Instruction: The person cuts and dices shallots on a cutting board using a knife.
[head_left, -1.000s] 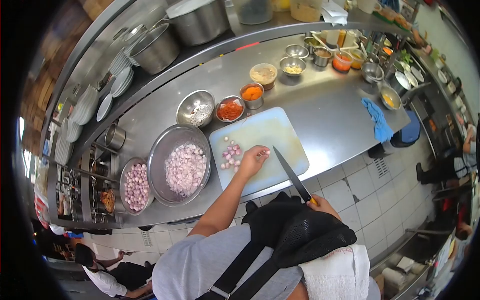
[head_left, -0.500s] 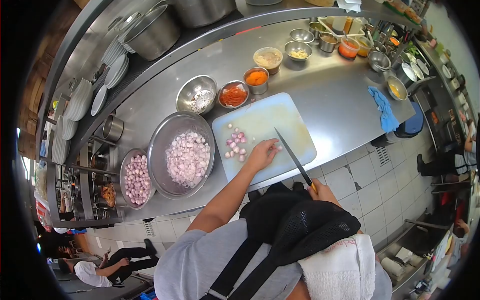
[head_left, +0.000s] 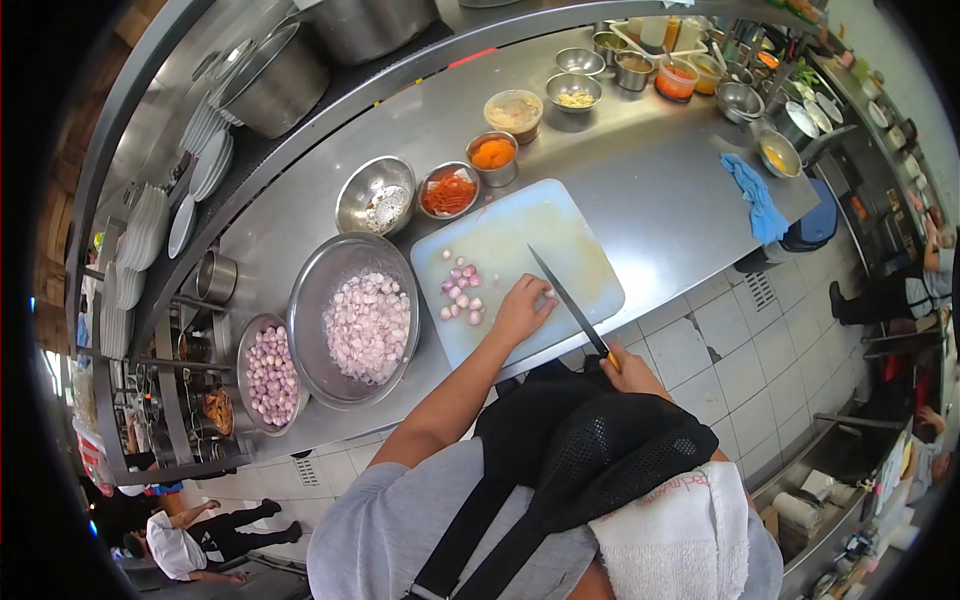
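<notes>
My right hand (head_left: 632, 370) is wrapped around the yellow-and-black handle of a long kitchen knife (head_left: 566, 298). The blade points away from me, over the white cutting board (head_left: 585, 235). My left hand (head_left: 524, 310) rests on the board just left of the blade, fingers curled over a small peeled shallot (head_left: 549, 294) that is mostly hidden. Several more peeled shallots (head_left: 461, 297) lie loose on the board's left part. Left of the board stands a large metal bowl (head_left: 305, 340) of cut shallots, with a smaller bowl (head_left: 246, 385) of whole ones beyond it.
Behind the board are a colander (head_left: 350, 195), a bowl of red shreds (head_left: 450, 193), an orange-filled container (head_left: 493, 155) and a lidded tub (head_left: 513, 115). A blue cloth (head_left: 757, 205) lies at the counter's right end. Plates and pots line the upper shelf. Other people stand at both sides.
The view has shifted slightly, so the counter sits a little further left. Both hands stay close to the board, the knife still in the right one. A person at lower left has changed posture.
</notes>
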